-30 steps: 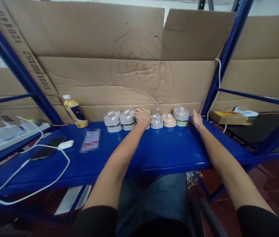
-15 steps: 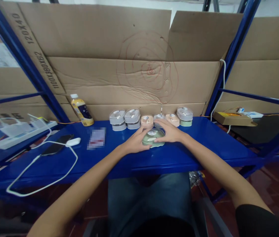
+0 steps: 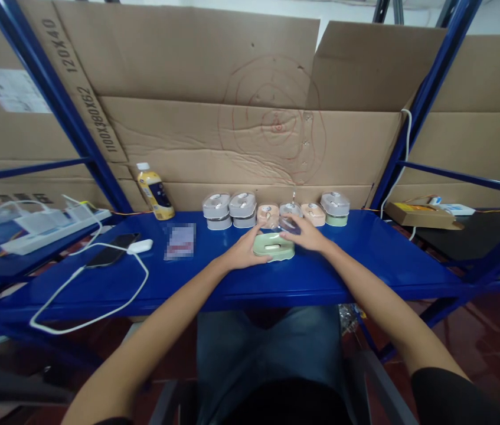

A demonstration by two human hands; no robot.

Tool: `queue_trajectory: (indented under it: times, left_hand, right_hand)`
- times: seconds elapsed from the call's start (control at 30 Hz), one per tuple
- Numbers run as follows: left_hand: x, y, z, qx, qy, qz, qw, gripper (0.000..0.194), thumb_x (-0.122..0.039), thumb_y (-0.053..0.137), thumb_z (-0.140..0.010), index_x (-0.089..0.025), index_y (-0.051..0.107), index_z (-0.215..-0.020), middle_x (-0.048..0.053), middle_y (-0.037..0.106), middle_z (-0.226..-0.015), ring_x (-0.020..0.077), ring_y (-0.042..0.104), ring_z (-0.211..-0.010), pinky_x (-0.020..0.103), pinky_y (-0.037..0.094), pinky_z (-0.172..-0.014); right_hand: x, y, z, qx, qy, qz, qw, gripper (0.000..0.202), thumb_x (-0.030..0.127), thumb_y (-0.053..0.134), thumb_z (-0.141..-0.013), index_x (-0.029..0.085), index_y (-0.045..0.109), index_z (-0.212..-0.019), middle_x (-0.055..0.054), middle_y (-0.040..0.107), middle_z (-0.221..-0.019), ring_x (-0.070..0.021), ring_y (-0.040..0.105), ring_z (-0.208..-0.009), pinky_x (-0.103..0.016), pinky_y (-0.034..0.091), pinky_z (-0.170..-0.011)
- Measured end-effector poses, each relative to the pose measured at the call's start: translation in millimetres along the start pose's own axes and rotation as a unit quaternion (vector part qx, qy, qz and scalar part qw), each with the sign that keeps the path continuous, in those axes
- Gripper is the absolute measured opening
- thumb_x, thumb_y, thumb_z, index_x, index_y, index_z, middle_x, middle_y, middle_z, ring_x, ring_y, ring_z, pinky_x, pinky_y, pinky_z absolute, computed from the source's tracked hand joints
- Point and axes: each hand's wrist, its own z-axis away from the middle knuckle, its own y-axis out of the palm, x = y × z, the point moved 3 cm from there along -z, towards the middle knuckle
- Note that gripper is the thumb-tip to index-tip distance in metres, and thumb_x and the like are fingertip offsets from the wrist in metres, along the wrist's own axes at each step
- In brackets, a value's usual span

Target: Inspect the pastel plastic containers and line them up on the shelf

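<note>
On the blue table in front of me sits a small pale green soap box (image 3: 275, 252), uncovered, with a light oblong shape in its middle. My left hand (image 3: 244, 250) curls around its left side, thumb at the front. The clear lid (image 3: 284, 224) is off the box, tilted just above and behind it. My right hand (image 3: 307, 235) grips that lid from the right. Behind them stand similar lidded boxes: a peach box (image 3: 268, 216), a grey box (image 3: 290, 210) partly hidden by the lid, and another peach box (image 3: 314, 214).
Two grey stacks, a left one (image 3: 217, 211) and a right one (image 3: 243, 209), stand along the back. A grey-and-green stack (image 3: 336, 208) is farther right. At left are a yellow bottle (image 3: 156, 192), a blurred packet (image 3: 180, 241), a phone (image 3: 113, 250) and a white cable (image 3: 146, 277).
The clear lid has come off the green box and moved up and back in my right hand. My left hand stays on the box. The view has shifted slightly.
</note>
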Motion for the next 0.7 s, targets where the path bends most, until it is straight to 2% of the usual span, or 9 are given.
queue_trajectory:
  times: [0.1,0.13,0.27,0.33,0.47,0.53,0.6,0.7]
  left_hand:
    - [-5.0,0.0,3.0,0.030,0.026,-0.060,0.997,0.055,-0.048,0.072,-0.090,-0.023,0.066,-0.139,0.013,0.057,-0.136,0.0340,0.059,-0.128,0.052,0.045,-0.115]
    - [-5.9,0.1,3.7,0.034,0.026,-0.071,0.997,0.048,-0.048,0.068,-0.092,-0.023,0.071,-0.133,0.013,0.057,-0.134,0.0340,0.058,-0.129,0.051,0.045,-0.116]
    - [-3.8,-0.3,3.2,0.017,0.021,-0.075,0.997,0.044,-0.052,0.058,-0.099,-0.023,0.076,-0.126,0.014,0.058,-0.133,0.0349,0.052,-0.137,0.052,0.041,-0.120]
    - [2.2,-3.9,1.2,-0.021,0.011,-0.056,0.998,0.045,-0.052,0.054,-0.101,-0.022,0.076,-0.126,0.014,0.058,-0.133,0.0332,0.054,-0.135,0.050,0.042,-0.120]
    - [19.3,-21.2,-0.7,-0.178,-0.048,-0.023,0.983,0.049,-0.052,0.044,-0.104,-0.018,0.073,-0.124,0.013,0.059,-0.132,0.0304,0.058,-0.129,0.050,0.044,-0.118]
    - [23.2,-27.9,0.9,-0.229,-0.065,-0.022,0.971,0.050,-0.052,0.042,-0.105,-0.017,0.072,-0.123,0.014,0.059,-0.130,0.0303,0.058,-0.128,0.050,0.045,-0.116]
    - [20.8,-28.5,2.3,-0.221,-0.053,-0.030,0.973,0.049,-0.052,0.044,-0.104,-0.017,0.072,-0.123,0.014,0.058,-0.130,0.0307,0.057,-0.128,0.051,0.046,-0.115]
    - [8.3,-18.1,3.6,-0.119,-0.008,-0.054,0.991,0.044,-0.053,0.052,-0.101,-0.022,0.071,-0.125,0.013,0.054,-0.135,0.0313,0.056,-0.132,0.050,0.045,-0.117]
  right_hand:
    - [-21.5,-18.1,-0.7,-0.070,0.051,-0.006,0.996,0.063,0.062,0.066,-0.089,0.018,0.062,-0.134,-0.014,0.071,-0.129,-0.0312,0.069,-0.115,-0.051,0.053,-0.103]
    - [-27.2,-23.1,-1.0,-0.093,0.063,-0.005,0.994,0.061,0.063,0.066,-0.089,0.018,0.063,-0.131,-0.014,0.071,-0.128,-0.0309,0.068,-0.114,-0.050,0.053,-0.103]
    - [-38.0,-31.4,-1.8,-0.138,0.080,0.000,0.987,0.056,0.063,0.065,-0.088,0.021,0.065,-0.126,-0.012,0.071,-0.126,-0.0300,0.067,-0.116,-0.049,0.053,-0.101]
    - [-38.0,-31.2,-2.1,-0.136,0.084,0.010,0.987,0.056,0.063,0.065,-0.088,0.023,0.064,-0.127,-0.012,0.071,-0.126,-0.0304,0.066,-0.117,-0.050,0.053,-0.102]
    - [-36.6,-34.3,-1.9,-0.141,0.091,0.007,0.986,0.056,0.067,0.059,-0.092,0.025,0.063,-0.130,-0.011,0.073,-0.122,-0.0307,0.068,-0.113,-0.052,0.053,-0.102]
    - [-37.6,-38.0,-1.8,-0.152,0.096,-0.007,0.984,0.058,0.068,0.054,-0.094,0.025,0.062,-0.133,-0.011,0.073,-0.121,-0.0307,0.069,-0.111,-0.052,0.054,-0.101]
    - [-38.8,-41.1,-1.8,-0.162,0.098,-0.022,0.982,0.059,0.068,0.051,-0.096,0.025,0.060,-0.135,-0.012,0.073,-0.123,-0.0313,0.069,-0.112,-0.052,0.055,-0.101]
    - [-37.2,-42.1,-2.0,-0.165,0.082,-0.010,0.983,0.061,0.067,0.057,-0.093,0.023,0.064,-0.134,-0.014,0.073,-0.126,-0.0328,0.068,-0.115,-0.053,0.055,-0.101]
